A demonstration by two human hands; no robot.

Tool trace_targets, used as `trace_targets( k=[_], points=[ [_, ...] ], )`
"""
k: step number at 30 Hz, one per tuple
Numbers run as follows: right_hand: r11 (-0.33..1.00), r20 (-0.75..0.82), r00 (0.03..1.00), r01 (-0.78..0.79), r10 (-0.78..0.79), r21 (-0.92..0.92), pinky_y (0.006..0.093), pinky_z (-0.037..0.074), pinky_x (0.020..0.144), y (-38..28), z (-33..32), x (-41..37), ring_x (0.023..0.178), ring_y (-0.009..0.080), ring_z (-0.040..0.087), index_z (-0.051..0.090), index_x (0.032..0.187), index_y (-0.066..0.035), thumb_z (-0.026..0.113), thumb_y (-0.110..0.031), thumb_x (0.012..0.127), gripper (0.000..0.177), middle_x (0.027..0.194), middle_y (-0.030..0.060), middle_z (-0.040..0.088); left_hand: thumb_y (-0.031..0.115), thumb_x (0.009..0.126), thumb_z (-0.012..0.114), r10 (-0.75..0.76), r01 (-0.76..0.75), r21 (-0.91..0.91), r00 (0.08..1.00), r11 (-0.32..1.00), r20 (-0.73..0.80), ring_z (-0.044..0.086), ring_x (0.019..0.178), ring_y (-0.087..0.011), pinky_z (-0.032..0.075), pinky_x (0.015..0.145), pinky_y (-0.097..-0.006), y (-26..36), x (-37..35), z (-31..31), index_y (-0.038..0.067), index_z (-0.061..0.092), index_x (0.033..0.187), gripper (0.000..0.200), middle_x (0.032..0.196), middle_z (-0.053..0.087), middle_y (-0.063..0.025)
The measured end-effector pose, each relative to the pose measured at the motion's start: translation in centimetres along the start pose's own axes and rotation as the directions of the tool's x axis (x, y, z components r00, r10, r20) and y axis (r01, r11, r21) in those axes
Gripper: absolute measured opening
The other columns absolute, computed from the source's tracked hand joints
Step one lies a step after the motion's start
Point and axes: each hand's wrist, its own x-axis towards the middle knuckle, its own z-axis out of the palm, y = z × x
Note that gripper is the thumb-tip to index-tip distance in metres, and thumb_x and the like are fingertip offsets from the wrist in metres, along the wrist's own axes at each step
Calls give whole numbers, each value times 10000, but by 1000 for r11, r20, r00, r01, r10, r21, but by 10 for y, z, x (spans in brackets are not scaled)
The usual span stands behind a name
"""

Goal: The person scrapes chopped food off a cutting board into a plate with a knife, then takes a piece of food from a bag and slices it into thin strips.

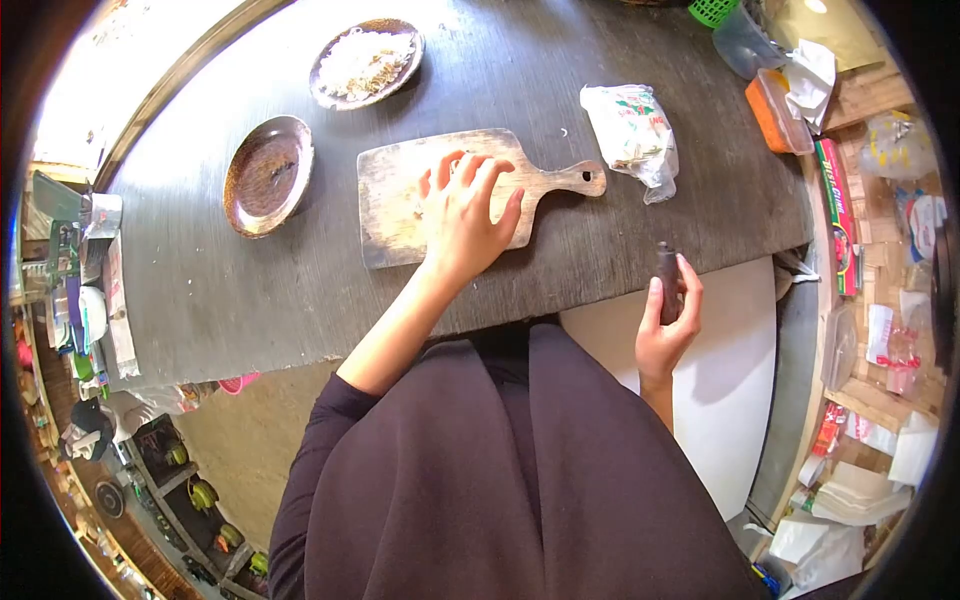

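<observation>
A worn wooden cutting board lies on the dark table with its handle pointing right. Over the middle of it is my left hand, fingers spread and bent, with the fingertips close to the wood. Small pale bits show beside the fingers. Off the table's front edge, at the right, my right hand grips a dark cylindrical handle held upright between thumb and fingers. If a blade belongs to it, none shows from this angle.
A brown oval plate sits left of the board. Behind it, another plate bears a pile of pale shreds. A white plastic bag lies by the board's handle. Containers and an orange-filled tub line the right edge.
</observation>
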Motion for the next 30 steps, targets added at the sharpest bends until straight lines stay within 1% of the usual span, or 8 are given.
trace_targets(
  k=[2, 4, 7, 10, 15, 19, 24, 30],
  points=[
    [994, 10, 996, -91, 91, 58, 338, 535, 814, 4, -4, -4, 902, 205, 639, 628, 1332, 22, 679, -55, 994, 350, 1169, 125, 703, 294, 872, 774, 1, -1, 3, 1000, 1000, 16, 539, 1265, -326, 364, 1052, -506, -1, -1, 1, 204, 700, 1125, 279, 1161, 689, -29],
    [976, 199, 958, -216, 205, 36, 334, 538, 843, 10, -11, -1, 956, 215, 662, 612, 1344, 30, 647, -50, 1015, 340, 1185, 132, 693, 296, 871, 776, -2, 2, 7, 999, 1000, 32, 536, 1269, -325, 364, 1055, -507, -1, -4, 3, 203, 701, 1126, 282, 1177, 684, -30],
    [956, -34, 983, -165, 178, 243, 340, 541, 869, 9, 0, -10, 998, 229, 683, 605, 1347, 31, 625, -49, 1032, 326, 1171, 141, 698, 310, 871, 777, 79, -77, -19, 985, 997, 155, 490, 1323, -340, 343, 1095, -529, -1, -3, 14, 188, 700, 1190, 350, 1269, 644, -54],
    [982, 205, 969, -161, 138, 100, 336, 542, 893, 7, -4, 2, 1038, 228, 693, 590, 1361, 35, 618, -51, 1040, 333, 1159, 143, 699, 317, 875, 773, 150, -158, 17, 961, 987, 231, 450, 1365, -350, 328, 1121, -534, 6, 5, 29, 160, 693, 1255, 419, 1338, 605, -91],
    [960, 183, 960, -241, 213, 145, 297, 531, 826, 1, 0, 0, 940, 161, 651, 575, 1381, 36, 611, -52, 1044, 350, 1106, 111, 676, 305, 867, 772, 236, -276, 98, 924, 956, 302, 420, 1385, -381, 312, 1149, -540, 11, 15, 51, 81, 701, 1238, 439, 1380, 556, -169],
    [967, 141, 980, -169, 143, 191, 276, 491, 739, -2, 5, 4, 833, 124, 578, 574, 1387, 33, 604, -60, 1050, 351, 1034, 78, 638, 246, 867, 743, 243, -327, 222, 910, 919, 335, 425, 1369, -376, 314, 1149, -544, 15, 17, 52, 80, 714, 1182, 357, 1340, 562, -159],
    [982, 133, 985, -127, 108, 143, 262, 473, 709, 3, 6, 8, 802, 105, 546, 570, 1395, 31, 601, -68, 1055, 355, 1014, 62, 621, 190, 870, 698, 313, -363, 117, 897, 924, 313, 427, 1366, -355, 299, 1158, -556, 16, -15, 34, 102, 727, 1129, 275, 1306, 562, -131],
    [963, 172, 977, -164, 128, 215, 251, 457, 697, -4, 10, 11, 792, 96, 530, 573, 1397, 23, 607, -66, 1050, 360, 985, 46, 596, 300, 783, 839, 267, -321, 108, 898, 941, 350, 439, 1399, -316, 283, 1175, -553, 7, -54, 9, 169, 727, 1229, 478, 1365, 565, -73]
  ],
)
